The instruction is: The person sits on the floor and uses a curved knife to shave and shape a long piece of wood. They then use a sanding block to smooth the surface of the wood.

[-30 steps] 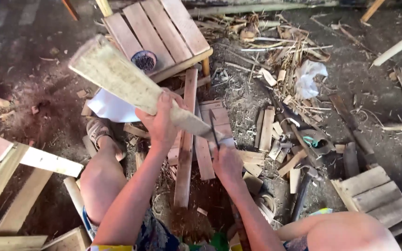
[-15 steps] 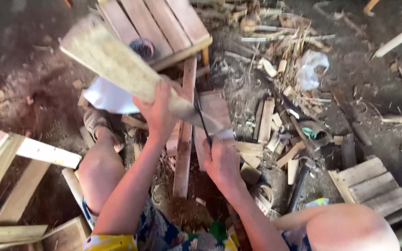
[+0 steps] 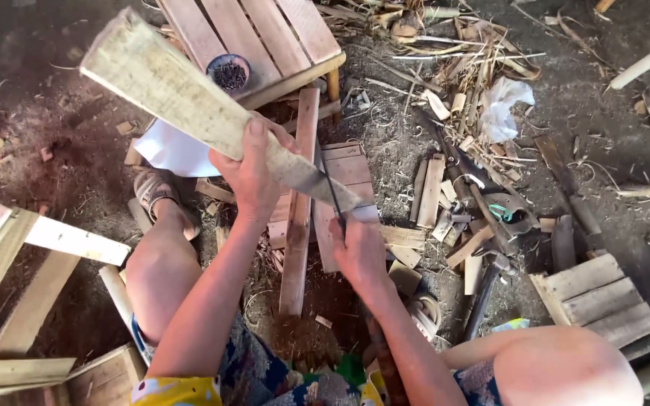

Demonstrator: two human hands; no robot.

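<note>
head view: two hands, left hand (image 3: 253,177) gripping one plank (image 3: 189,98).

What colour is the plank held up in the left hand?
Pale, weathered yellowish-tan bare wood; the plank, gripped by the left hand, shows best in the head view.

Pale tan plank (image 3: 189,98), white plastic bag (image 3: 502,109), dark brown earth floor (image 3: 31,83), blue-and-yellow patterned clothing (image 3: 257,380).

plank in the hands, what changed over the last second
The right hand lifted its thin blade from under the plank so it now stands across the plank's lower end. The left hand kept its grip mid-plank, the plank held tilted up to the left as before. The wood scraps on the ground and the slatted stool stayed put.
</note>
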